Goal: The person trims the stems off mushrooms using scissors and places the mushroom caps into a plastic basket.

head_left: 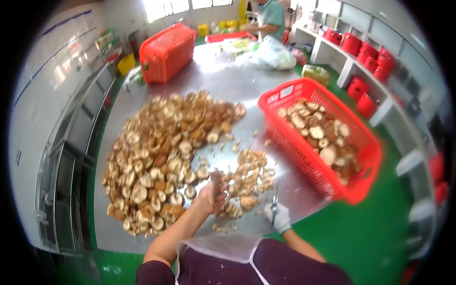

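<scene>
1. While what looks like a mushroom (215, 183) is standing edge-on in the bare left hand (209, 197), those fingers are curling around it, over the near part of the table (232, 90).
2. Gloved right hand (281, 217) is gripping a thin bladed tool (275, 197), fingers wrapping the handle; I'm not managing to tell if it's a knife or scissors, tbh.
3. Stubby stem bits (251, 171) are lying loose just beyond the hands, so some cutting is looking done.
4. Big mushroom pile (161, 156) is covering the left side, and I'm guessing that's what's left. It's a lot.
5. Red basket (297, 159) is sitting along the right edge, holding a smaller batch (327, 137) I'm reading as finished. I'm calling it under halfway.
6. Farther out, a second red basket (168, 54) and a plastic bag (270, 54) are sitting, with a co-worker (271, 21) standing beyond.
</scene>
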A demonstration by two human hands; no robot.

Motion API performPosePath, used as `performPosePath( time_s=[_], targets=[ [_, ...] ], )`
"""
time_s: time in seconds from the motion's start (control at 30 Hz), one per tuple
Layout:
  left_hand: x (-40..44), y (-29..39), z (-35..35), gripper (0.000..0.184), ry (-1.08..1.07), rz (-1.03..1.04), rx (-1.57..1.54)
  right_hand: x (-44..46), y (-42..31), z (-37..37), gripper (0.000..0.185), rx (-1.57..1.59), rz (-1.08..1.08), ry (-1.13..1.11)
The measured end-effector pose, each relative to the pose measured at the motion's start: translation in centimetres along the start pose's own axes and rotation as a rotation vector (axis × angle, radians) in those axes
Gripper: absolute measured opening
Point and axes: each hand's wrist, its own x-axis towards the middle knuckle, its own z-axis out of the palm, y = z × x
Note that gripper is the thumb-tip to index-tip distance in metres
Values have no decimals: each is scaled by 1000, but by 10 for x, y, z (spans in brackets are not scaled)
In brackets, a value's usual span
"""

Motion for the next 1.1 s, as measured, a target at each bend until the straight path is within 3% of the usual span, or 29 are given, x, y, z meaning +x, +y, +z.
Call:
performPosePath(
  time_s=[0.07, 0.1, 0.17, 0.23, 0.3, 0.33, 0.43, 0.5, 0.57, 0.63, 0.67, 0.7, 0.8, 0.9, 0.97, 1.03, 1.1],
  targets=[
    [24, -1, 51, 34, 330, 140, 169, -1, 6, -1, 18, -2, 66, -21],
    [42, 0, 66, 31, 279, 204, 81, -3, 1, -2, 18, -18, 76, -32],
    [75, 3, 121, 33, 268, 301, 268, -2, 7, -2, 14, -85, 10, -29],
    [118, 12, 148, 39, 19, 385, 582, -4, -7, -5, 15, -89, 3, -33],
    [123, 5, 197, 52, -84, 522, 827, -2, -10, -6, 16, -122, -57, -11],
    [130, 12, 189, 65, -115, 555, 1031, -4, -13, -7, 16, -107, -21, -18],
    [116, 31, 121, 65, 91, 646, 1671, -4, -9, -8, 18, -107, -16, -12],
    [77, 41, 64, 62, 323, 691, 2095, -5, -7, -8, 19, -51, 54, -31],
    [33, 57, -5, 59, 502, 706, 2283, -6, -10, -8, 21, -74, 57, -37],
    [-8, 74, -67, 58, 838, 707, 2504, -5, -9, -8, 26, -102, 56, -68],
    [-30, 79, -70, 58, 991, 526, 2582, -6, -9, -7, 26, -106, 20, -54],
    [-52, 81, -73, 58, 1145, 328, 2634, -6, -6, -6, 26, -84, 50, -60],
    [-79, 93, -113, 56, 1121, 405, 2658, -4, -3, 0, 21, 0, 102, -65],
    [-59, 99, -129, 25, 1200, 583, 2582, -4, 10, 5, 16, 106, 138, -48],
    [-44, 99, -142, 18, 1231, 613, 2573, -6, -1, 2, 12, 175, 210, -74],
    [-31, 99, -136, 24, 1257, 368, 2450, -5, -9, 6, 11, 301, 271, -68],
    [-27, 100, -120, 24, 1199, 371, 2365, -3, -20, 7, 10, 261, 323, -55]
  ],
)
